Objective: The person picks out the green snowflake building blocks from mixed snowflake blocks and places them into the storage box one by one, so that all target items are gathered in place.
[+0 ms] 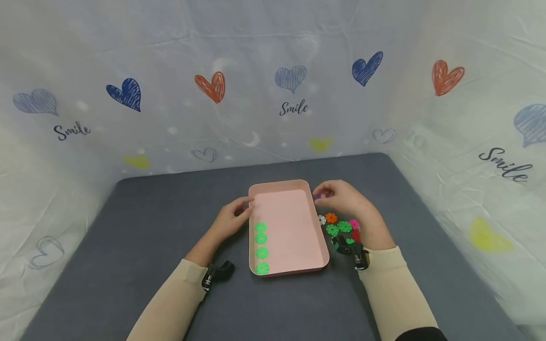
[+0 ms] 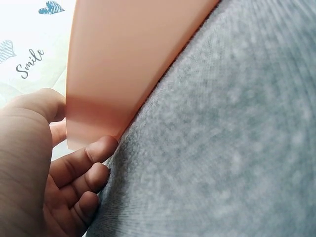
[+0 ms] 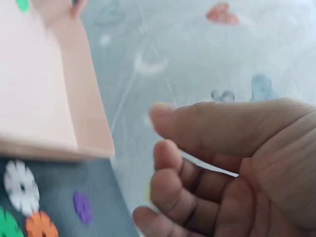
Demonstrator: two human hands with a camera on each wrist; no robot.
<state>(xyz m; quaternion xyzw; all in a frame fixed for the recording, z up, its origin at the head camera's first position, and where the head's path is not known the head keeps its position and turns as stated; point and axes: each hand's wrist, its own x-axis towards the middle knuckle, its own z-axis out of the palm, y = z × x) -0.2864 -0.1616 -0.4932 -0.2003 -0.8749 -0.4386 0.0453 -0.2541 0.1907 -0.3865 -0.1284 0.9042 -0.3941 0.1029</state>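
Note:
A pink rectangular tray [image 1: 281, 227] lies on the dark cloth; several green notched plastic discs [image 1: 262, 252] form a column along its left side. My left hand [image 1: 230, 219] holds the tray's left wall near the far end, its fingers low against the outer side in the left wrist view. Beyond the tray's right edge is my right hand [image 1: 345, 199], fingers loosely curled, with no disc visible between thumb and fingers in the right wrist view. A purple disc [image 3: 82, 207] lies on the cloth near this hand, beside a white disc [image 3: 21, 187] and an orange disc [image 3: 41, 226].
More loose discs, including green ones [image 1: 344, 227], a pink one [image 1: 354, 224] and a red one [image 1: 356, 236], lie right of the tray, partly hidden by my right wrist. A printed curtain [image 1: 256, 128] stands behind the cloth-covered table [image 1: 170, 213].

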